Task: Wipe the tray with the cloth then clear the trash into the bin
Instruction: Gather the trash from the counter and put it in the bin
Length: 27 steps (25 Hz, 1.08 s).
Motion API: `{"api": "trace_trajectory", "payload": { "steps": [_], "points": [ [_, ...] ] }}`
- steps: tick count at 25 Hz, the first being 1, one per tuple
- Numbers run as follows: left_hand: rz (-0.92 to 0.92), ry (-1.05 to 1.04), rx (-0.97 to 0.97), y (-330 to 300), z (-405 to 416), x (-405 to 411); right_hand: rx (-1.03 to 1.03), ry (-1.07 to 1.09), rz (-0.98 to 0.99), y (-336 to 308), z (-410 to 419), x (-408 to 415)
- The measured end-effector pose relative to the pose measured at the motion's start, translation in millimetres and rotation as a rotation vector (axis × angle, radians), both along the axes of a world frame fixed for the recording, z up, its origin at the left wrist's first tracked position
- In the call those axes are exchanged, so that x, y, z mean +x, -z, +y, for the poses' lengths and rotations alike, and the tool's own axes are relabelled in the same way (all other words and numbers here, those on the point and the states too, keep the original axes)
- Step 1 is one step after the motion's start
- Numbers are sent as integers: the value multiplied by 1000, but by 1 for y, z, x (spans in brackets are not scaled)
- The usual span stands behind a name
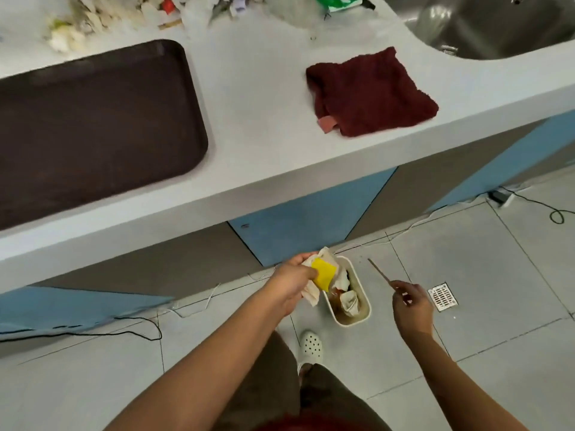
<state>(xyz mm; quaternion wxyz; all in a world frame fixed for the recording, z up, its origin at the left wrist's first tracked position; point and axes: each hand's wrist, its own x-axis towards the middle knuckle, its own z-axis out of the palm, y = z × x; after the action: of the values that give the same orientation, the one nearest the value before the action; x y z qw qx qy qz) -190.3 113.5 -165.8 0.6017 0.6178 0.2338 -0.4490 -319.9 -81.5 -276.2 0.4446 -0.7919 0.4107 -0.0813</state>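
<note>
The tray (93, 126) looks wiped; left hand (292, 284) grips paper trash (323, 275) over the bin (357, 318), right hand (410, 303) pinches a stick (378, 270); more trash (93, 17) waits on the worktop (264, 119).

The dark brown tray (93, 126) lies flat on the white counter. Well to its right, near the front edge, a dark red cloth (371, 93) sits folded. Down on the floor stands a small cream bin (354, 317), holding crumpled paper and what looks like food scraps.
</note>
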Motion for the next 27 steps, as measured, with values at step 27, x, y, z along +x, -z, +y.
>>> {"api": "trace_trajectory", "payload": {
  "steps": [27],
  "points": [
    [192,122,324,340,-114,2,712,403,492,255,2,-16]
  ]
}}
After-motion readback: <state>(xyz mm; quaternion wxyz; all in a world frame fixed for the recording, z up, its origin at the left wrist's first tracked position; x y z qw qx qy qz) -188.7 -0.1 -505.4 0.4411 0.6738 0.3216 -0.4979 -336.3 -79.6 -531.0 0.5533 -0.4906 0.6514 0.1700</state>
